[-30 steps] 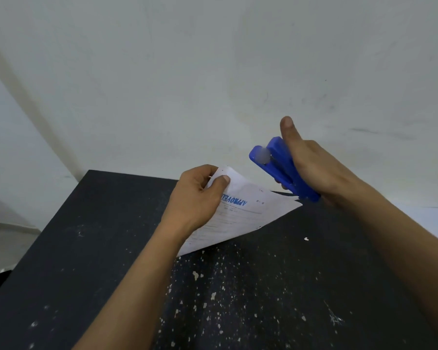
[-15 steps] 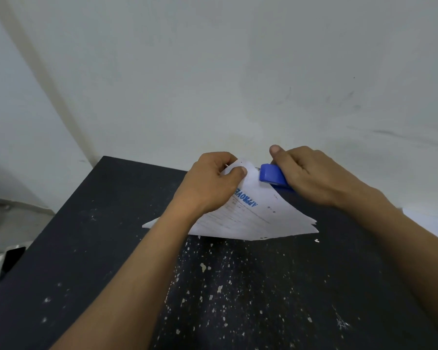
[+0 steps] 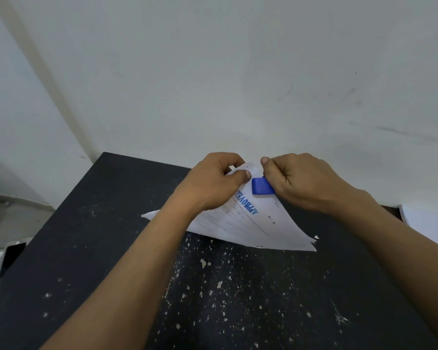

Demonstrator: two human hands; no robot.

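Paper sheets (image 3: 253,223) stamped with a blue "APPROVED" are held up by their top corner above the far part of the dark, paint-flecked surface (image 3: 99,223), with their lower edge hanging close over it. The left hand (image 3: 213,184) pinches that raised corner, its thumb pressed on the front of the sheets and its fingers curled behind them. The right hand (image 3: 305,184) is wrapped round a blue stapler (image 3: 262,186), fingers curled tight and thumb tip at the paper's top edge. Only the stapler's blunt end shows, lying on the front of the sheets just beside the left thumb. I cannot tell whether the stapler is squeezed fully down. A second ago the stapler was lifted clear to the right of the paper with its two halves gaping and the right thumb stretched along it. Since then it has come in over the corner, and the two hands now sit almost knuckle to knuckle. More white paper (image 3: 430,223) lies at the right edge of the surface.
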